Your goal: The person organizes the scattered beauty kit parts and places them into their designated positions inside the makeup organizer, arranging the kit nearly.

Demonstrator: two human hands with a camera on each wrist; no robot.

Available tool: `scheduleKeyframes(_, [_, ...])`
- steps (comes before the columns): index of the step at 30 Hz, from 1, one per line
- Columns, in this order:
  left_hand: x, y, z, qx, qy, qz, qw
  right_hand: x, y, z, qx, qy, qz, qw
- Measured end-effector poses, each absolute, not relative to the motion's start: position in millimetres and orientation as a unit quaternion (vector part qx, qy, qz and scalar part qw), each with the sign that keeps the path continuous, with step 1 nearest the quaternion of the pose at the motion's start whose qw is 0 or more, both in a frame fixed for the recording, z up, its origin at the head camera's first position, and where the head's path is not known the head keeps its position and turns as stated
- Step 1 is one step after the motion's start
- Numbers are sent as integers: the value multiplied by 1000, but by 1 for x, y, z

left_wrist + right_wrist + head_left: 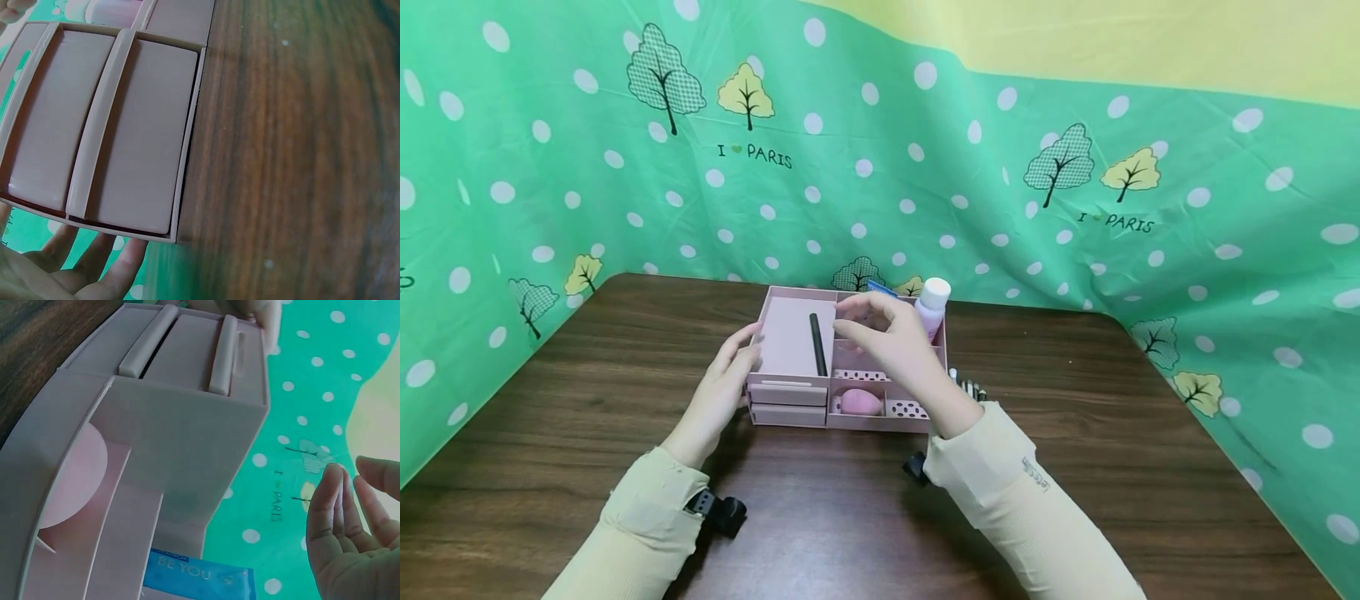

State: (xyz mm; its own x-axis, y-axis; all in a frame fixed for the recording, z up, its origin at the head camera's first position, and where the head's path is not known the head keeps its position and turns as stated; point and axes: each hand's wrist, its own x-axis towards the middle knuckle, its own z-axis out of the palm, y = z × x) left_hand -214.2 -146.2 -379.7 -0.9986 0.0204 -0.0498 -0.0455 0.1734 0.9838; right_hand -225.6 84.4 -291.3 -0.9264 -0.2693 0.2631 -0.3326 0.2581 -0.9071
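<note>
We judge the pink organizer (786, 337), near the table's (1150, 433) far edge, light, stiff and slick; best held by its side walls. Left hand (718, 392) rests fingers along its left edge; right hand (898, 337) above, empty, thumb and fingertips apart. Dark wood-grain surface; dotted green cloth (880, 125) behind.

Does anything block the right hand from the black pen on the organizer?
Nothing visible: the black pen lies uncovered on the flat top of the organizer, and the right hand hovers above it with open air between.
</note>
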Motion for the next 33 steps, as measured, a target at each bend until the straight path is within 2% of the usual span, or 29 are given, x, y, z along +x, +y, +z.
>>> scheduleKeyframes(33, [-215, -146, -380, -11, 762, 647, 20, -187, 123, -288, 192, -740, 644, 40])
